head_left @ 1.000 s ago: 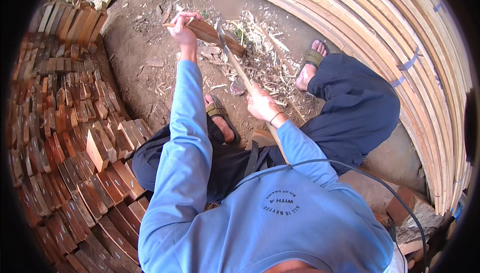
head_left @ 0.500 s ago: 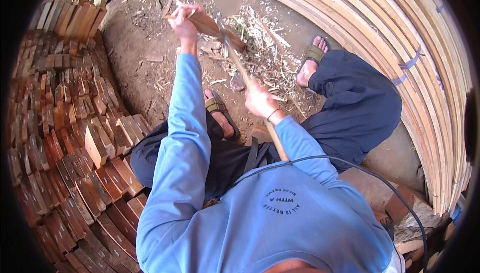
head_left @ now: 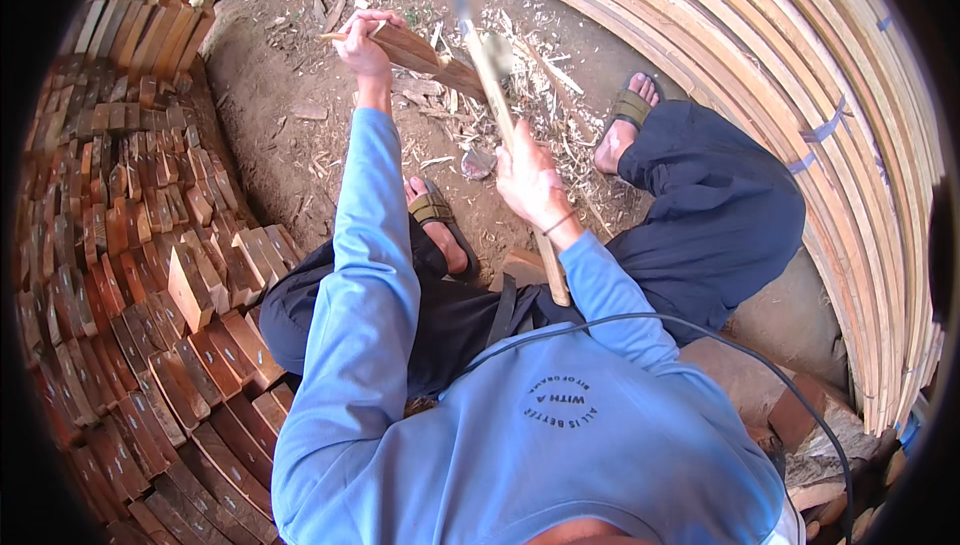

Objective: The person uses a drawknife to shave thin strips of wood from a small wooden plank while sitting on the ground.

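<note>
My left hand (head_left: 366, 45) is closed around the upper end of a brown piece of wood (head_left: 430, 63), which slants down to the right above the ground. In my right hand (head_left: 532, 181) is the pale wooden handle of a long-handled bladed tool (head_left: 492, 70). Its grey metal end points up past the top edge and is blurred, so the blade's full shape does not show. The handle passes close by the lower right end of the wood; whether they touch I cannot tell. Pale chips (head_left: 545, 105) lie scattered on the ground beneath.
Stacked short wooden blocks (head_left: 140, 275) fill the left side. Long boards (head_left: 800, 145), bundled with bluish ties, curve along the right. My sandalled feet stand either side of the chips. A black cable (head_left: 740, 343) crosses my front. Wood pieces (head_left: 800, 415) lie at lower right.
The tool has swung up and to the right, its metal end leaving the wood. My right hand has moved slightly right. My left hand and the wood have hardly moved.
</note>
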The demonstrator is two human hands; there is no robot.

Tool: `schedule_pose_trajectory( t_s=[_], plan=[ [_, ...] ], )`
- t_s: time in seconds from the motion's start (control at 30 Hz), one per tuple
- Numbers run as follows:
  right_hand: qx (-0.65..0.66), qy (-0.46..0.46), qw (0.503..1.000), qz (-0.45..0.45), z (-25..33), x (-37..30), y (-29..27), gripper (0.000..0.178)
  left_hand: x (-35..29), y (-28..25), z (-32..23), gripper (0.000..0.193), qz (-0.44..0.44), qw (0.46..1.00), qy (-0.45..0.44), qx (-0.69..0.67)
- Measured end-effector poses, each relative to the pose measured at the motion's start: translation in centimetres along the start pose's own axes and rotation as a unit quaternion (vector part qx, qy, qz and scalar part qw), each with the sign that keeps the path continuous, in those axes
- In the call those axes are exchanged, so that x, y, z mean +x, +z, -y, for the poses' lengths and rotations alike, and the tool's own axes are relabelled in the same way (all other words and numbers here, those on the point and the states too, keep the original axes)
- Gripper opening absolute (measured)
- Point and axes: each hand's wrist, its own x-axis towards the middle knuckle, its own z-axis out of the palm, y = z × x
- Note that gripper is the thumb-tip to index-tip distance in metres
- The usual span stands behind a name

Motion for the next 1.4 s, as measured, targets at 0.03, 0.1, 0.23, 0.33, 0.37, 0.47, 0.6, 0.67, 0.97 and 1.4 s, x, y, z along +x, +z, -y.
schedule_pose_trajectory(
  t_s=[0.03,0.1,0.23,0.33,0.37,0.47,0.6,0.67,0.97,1.4],
  plan=[
    [-0.016,0.012,1.0,0.018,-2.0,0.3,2.0,0.02,0.0,-0.2,0.1,0.027,-0.007,1.0,-0.003,-0.004],
    [-0.091,0.008,0.994,0.065,0.3,-1.6,0.0,0.02,-0.1,-2.3,0.9,0.026,-0.033,0.999,0.0,-0.015],
    [0.067,-0.049,0.99,-0.116,3.3,-1.0,-5.7,0.016,-0.6,-0.9,0.0,0.022,-0.016,0.999,-0.004,-0.039],
    [0.083,-0.016,0.991,-0.108,3.9,0.9,-10.0,0.016,-0.2,-0.6,0.3,0.019,-0.002,0.998,-0.001,0.055],
    [0.114,0.002,0.988,-0.1,5.3,1.4,-11.8,0.017,-0.3,0.2,0.2,0.019,0.004,0.998,-0.008,0.06],
    [0.039,-0.053,0.991,-0.115,8.2,3.8,-14.8,0.029,-1.5,4.7,-2.1,0.008,0.057,0.992,-0.08,0.075],
    [0.005,-0.124,0.988,-0.092,13.4,5.6,-15.3,0.042,-4.3,7.1,-2.5,0.046,0.112,0.977,-0.15,0.103],
    [-0.01,-0.161,0.985,-0.062,13.6,6.7,-15.7,0.044,-5.3,8.2,-2.3,0.054,0.168,0.97,-0.107,0.138],
    [-0.126,-0.258,0.957,-0.028,11.9,8.6,-15.9,0.03,-7.4,9.3,-3.3,0.065,0.233,0.939,-0.07,0.244],
    [-0.064,-0.158,0.985,-0.033,8.7,11.3,-18.6,0.032,-2.5,1.8,-36.7,0.037,0.242,0.879,0.054,0.407]
  ],
)
